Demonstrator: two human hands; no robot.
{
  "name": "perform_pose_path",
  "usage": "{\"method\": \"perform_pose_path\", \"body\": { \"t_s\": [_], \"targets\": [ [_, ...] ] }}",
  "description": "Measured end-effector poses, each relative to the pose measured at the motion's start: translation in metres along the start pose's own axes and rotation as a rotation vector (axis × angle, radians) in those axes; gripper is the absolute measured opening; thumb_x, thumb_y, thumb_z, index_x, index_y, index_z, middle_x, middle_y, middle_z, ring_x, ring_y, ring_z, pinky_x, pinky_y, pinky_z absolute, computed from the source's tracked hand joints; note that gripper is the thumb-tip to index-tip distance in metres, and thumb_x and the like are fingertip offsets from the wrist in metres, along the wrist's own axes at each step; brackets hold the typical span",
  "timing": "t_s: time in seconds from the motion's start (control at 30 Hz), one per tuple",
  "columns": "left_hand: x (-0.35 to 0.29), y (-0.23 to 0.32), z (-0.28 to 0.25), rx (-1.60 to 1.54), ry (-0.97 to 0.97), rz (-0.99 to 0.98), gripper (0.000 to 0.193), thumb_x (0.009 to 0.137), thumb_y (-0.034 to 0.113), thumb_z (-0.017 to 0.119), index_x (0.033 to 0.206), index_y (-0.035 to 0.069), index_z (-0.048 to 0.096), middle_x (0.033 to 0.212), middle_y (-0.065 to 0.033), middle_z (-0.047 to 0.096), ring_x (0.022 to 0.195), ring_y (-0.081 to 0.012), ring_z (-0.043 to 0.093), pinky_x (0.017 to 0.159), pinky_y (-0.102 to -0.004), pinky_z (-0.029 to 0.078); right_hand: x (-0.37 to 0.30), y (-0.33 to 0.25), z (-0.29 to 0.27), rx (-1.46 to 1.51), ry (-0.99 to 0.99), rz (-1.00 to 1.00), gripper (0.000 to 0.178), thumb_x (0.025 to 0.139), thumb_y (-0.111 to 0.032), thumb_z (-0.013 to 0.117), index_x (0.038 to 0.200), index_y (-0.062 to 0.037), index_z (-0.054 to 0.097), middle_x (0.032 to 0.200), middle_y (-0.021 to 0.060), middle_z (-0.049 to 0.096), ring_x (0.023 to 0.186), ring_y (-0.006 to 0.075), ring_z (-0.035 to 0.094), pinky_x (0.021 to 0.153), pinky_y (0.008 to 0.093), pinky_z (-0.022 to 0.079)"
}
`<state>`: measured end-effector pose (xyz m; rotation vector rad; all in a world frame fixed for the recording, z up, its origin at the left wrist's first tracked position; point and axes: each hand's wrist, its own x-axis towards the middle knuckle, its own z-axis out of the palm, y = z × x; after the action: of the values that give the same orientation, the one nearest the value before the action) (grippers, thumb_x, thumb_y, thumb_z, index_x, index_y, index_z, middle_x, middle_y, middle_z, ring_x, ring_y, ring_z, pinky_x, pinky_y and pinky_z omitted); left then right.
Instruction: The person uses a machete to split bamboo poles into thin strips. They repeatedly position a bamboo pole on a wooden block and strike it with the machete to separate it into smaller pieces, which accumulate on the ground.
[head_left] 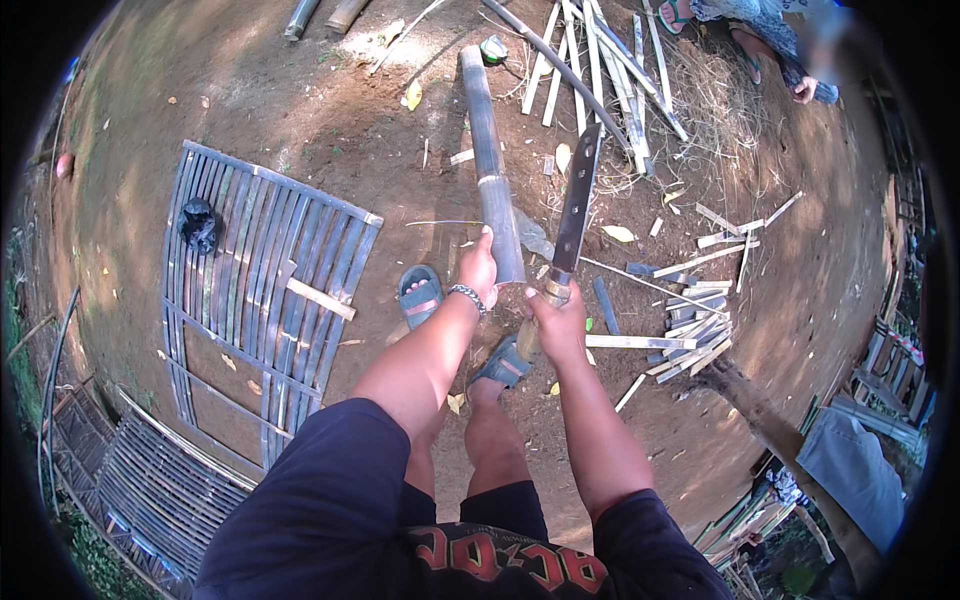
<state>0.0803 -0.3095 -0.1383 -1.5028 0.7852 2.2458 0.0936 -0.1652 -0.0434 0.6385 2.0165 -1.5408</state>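
Note:
A thick bamboo pole stretches away from me, its near end between my two hands. My left hand grips that near end from its left side, thumb pointing forward along it. In my right hand is a machete, the fingers wrapped round its wooden handle. Its broad dark blade points up and away, to the right of the pole and apart from it. Several split bamboo strips lie heaped on the soil to the right of my right hand.
A bamboo slat panel lies at the left, with a black plastic bag and a hatchet on it. Long bamboo strips and shavings spread at the far right, near a seated person. Grey cloth hangs at the right.

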Motion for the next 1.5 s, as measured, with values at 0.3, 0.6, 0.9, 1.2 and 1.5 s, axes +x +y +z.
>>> {"method": "perform_pose_path", "body": {
  "t_s": [0.3,0.6,0.9,1.2,1.5],
  "targets": [
    [-0.064,0.013,-0.062,0.078,0.086,-0.081,0.042,0.107,0.046,0.047,0.122,0.008,0.06,0.099,-0.0114,0.07,0.078,-0.0236,0.069,0.074,-0.0454,0.058,-0.01,0.012,0.067,0.059,-0.168,0.216,0.023,0.085,-0.003,0.078,0.103,-0.0006,0.063,0.089,0.0062,0.069,0.078,0.0162,0.066,0.072,0.0327,0.054],
    [-0.091,0.036,-0.084,0.277,0.166,-0.069,0.055,0.102,0.056,0.053,0.131,0.01,0.057,0.127,-0.0069,0.06,0.114,-0.0173,0.058,0.095,-0.043,0.048,-0.039,-0.034,0.088,0.137,-0.332,0.363,0.028,0.083,-0.001,0.078,0.107,0.0032,0.065,0.093,0.01,0.072,0.081,0.0185,0.069,0.072,0.0336,0.055],
    [-0.091,0.071,-0.088,0.394,0.094,-0.28,0.067,0.093,0.07,0.058,0.107,0.004,0.062,0.085,-0.0077,0.058,0.071,-0.0177,0.056,0.062,-0.0345,0.044,-0.032,-0.006,0.087,-0.052,-0.306,0.186,0.044,0.082,-0.003,0.082,0.118,0.006,0.058,0.096,0.0102,0.071,0.081,0.0177,0.068,0.072,0.0318,0.055],
    [-0.094,0.086,-0.109,-0.035,-0.101,-0.452,0.058,0.088,0.074,0.063,0.068,0.022,0.047,0.055,0.0069,0.037,0.04,-0.0082,0.032,0.041,-0.0259,0.023,0.001,0.015,0.018,-0.601,-0.277,0.113,0.075,0.075,-0.025,0.089,0.127,0.0136,0.051,0.105,0.0241,0.071,0.091,0.0287,0.072,0.081,0.0363,0.057],
    [-0.103,0.168,-0.15,0.59,0.187,-0.254,0.06,0.087,0.076,0.062,0.078,0.016,0.055,0.063,0.0021,0.048,0.049,-0.0129,0.042,0.047,-0.0311,0.031,0.051,-0.02,-0.128,-0.903,-0.325,0.085,0.068,0.071,-0.026,0.09,0.124,0.0043,0.059,0.098,0.02,0.073,0.089,0.0296,0.072,0.083,0.0398,0.055]
  ]
}}
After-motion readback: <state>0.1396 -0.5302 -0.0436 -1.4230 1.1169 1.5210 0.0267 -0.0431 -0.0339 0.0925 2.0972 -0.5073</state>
